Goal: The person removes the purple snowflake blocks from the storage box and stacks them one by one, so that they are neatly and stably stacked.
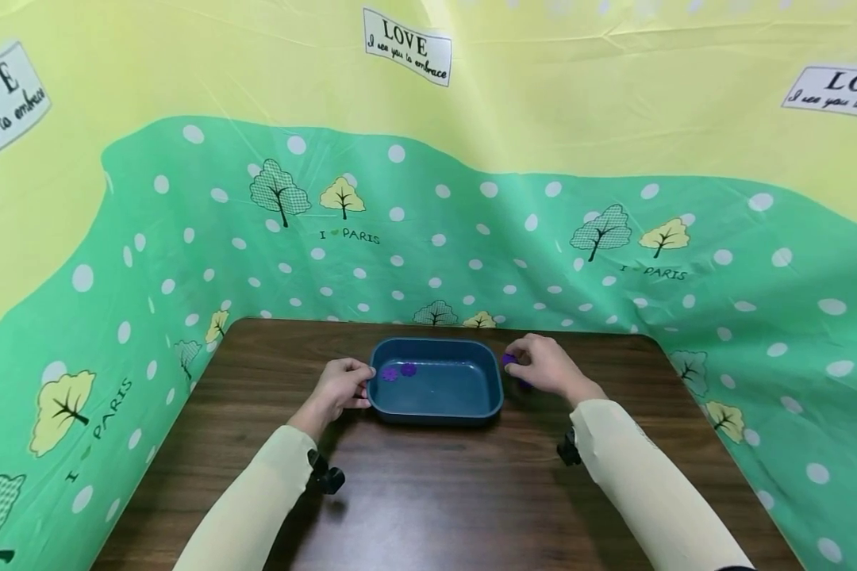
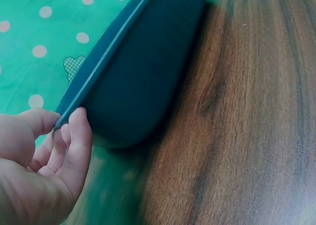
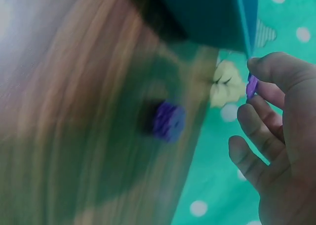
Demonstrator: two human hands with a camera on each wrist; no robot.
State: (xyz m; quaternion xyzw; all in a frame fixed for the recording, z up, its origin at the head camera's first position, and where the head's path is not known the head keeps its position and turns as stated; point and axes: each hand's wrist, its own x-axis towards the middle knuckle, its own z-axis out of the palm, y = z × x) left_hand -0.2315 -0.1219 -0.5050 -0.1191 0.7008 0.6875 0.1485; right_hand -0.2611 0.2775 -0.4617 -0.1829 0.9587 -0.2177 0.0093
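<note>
A dark blue rectangular basin (image 1: 436,416) with rounded corners sits on the table. My left hand (image 1: 343,385) pinches its left rim between thumb and fingers, as the left wrist view also shows. Inside the basin, toward the left, lie two purple scalloped discs, one lighter disc (image 1: 389,373) and one darker disc (image 1: 408,369). Just off the right end is my right hand (image 1: 548,369), pinching a small purple scalloped disc (image 3: 252,87) between thumb and forefinger. Below that hand, a short stack of purple scalloped discs (image 3: 169,121) stands on the wood.
The brown wood-grain table (image 1: 428,492) extends around the basin. Behind it and at both sides hangs a green and yellow patterned cloth (image 1: 464,230). Small black devices (image 1: 326,473) are worn at the wrists over pale sleeves.
</note>
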